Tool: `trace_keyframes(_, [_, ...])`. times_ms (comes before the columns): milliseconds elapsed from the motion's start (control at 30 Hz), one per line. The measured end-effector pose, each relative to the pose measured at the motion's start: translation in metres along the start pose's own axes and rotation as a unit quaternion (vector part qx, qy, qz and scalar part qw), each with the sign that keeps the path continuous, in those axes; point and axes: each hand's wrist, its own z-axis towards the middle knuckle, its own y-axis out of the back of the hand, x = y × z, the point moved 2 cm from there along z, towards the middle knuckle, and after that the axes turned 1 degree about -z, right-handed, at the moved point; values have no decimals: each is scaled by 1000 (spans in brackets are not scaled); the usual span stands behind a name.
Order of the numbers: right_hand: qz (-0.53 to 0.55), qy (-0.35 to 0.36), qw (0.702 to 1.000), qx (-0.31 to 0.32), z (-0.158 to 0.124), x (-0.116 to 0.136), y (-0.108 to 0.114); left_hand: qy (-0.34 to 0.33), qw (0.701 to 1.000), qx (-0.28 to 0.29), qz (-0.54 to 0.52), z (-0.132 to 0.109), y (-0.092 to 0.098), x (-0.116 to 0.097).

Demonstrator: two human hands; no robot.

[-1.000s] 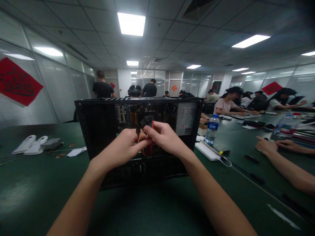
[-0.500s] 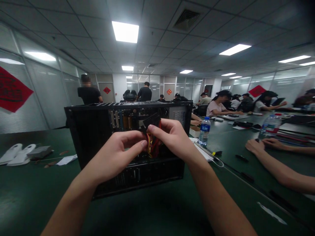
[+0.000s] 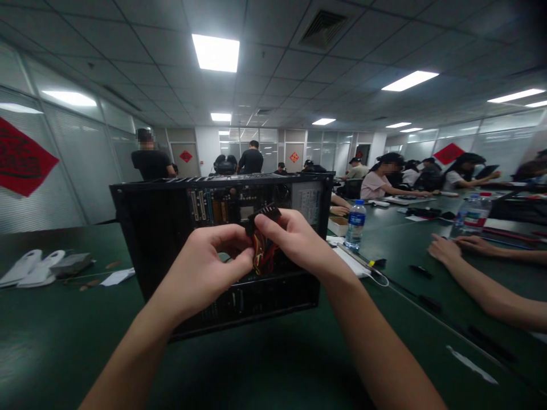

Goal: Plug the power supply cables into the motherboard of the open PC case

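In front of me an open black computer case stands on the green table, its circuit board showing at the back. My right hand pinches a small black part with a ridged edge; its exact kind is unclear. A bundle of red, yellow and black power cables hangs just below that part, between my hands. My left hand is closed at the bundle's left side, thumb and fingers together against the cables. Part of the board is hidden behind both hands.
A water bottle and a small open box stand right of the case. White slippers, a grey block and paper lie left. Another person's arms rest on the table at right, near loose cables.
The black part has turned in my right hand, so its ridged edge now faces me instead of its flat side. Both hands stay at the cables.
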Motion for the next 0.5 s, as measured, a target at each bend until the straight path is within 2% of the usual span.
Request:
trace_keyframes(133, [1, -6, 1000, 25, 0, -3, -1, -4, 1000, 14, -23, 3, -5, 1])
trace_keyframes(300, [7, -10, 1000, 17, 0, -4, -1, -26, 999, -1, -28, 6, -11, 5])
trace_keyframes(400, [13, -4, 1000, 19, 0, -3, -1, -44, 998, -32, 44, 6, -14, 8])
trace_keyframes(500, [13, 19, 1000, 10, 0, -1, -1, -65, 982, -83, 154, 7, -15, 13])
